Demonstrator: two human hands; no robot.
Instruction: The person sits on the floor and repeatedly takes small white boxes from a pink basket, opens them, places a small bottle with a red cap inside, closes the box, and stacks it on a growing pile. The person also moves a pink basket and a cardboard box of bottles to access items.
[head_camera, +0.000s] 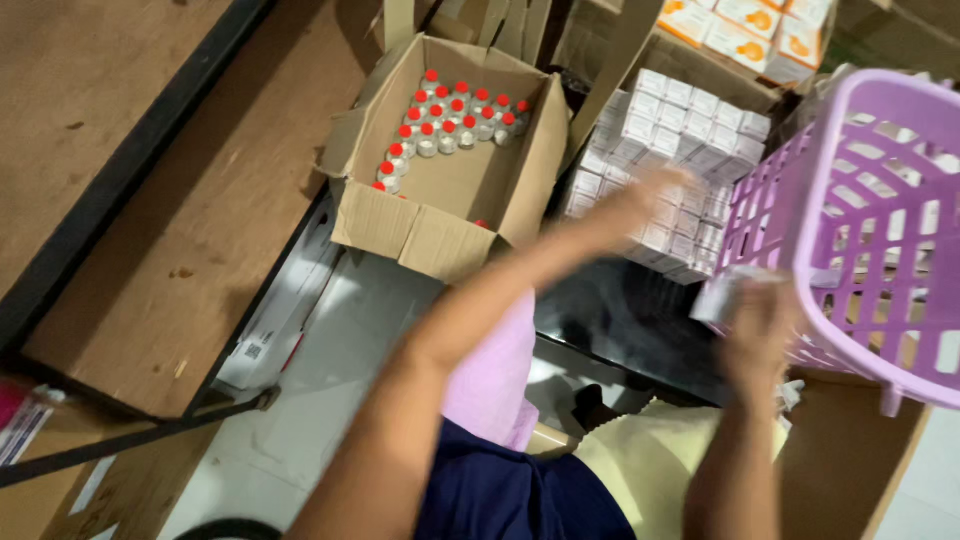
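Observation:
My left hand (640, 200) reaches out, blurred by motion, over a stack of small white boxes (690, 120) packed in a carton; I cannot tell whether it grips one. Lower right, my right hand (755, 320) holds a small pale box (725, 290) against the side of a purple plastic basket (860, 220). An open cardboard carton (450, 190) to the left holds several small vials with red caps (450, 120) along its far side.
A brown wooden table top (150, 200) with a dark edge fills the left. White-and-orange boxes (750, 30) sit at the top right. A flat white package (285, 310) lies on the pale floor. Cardboard (850, 460) stands at the lower right.

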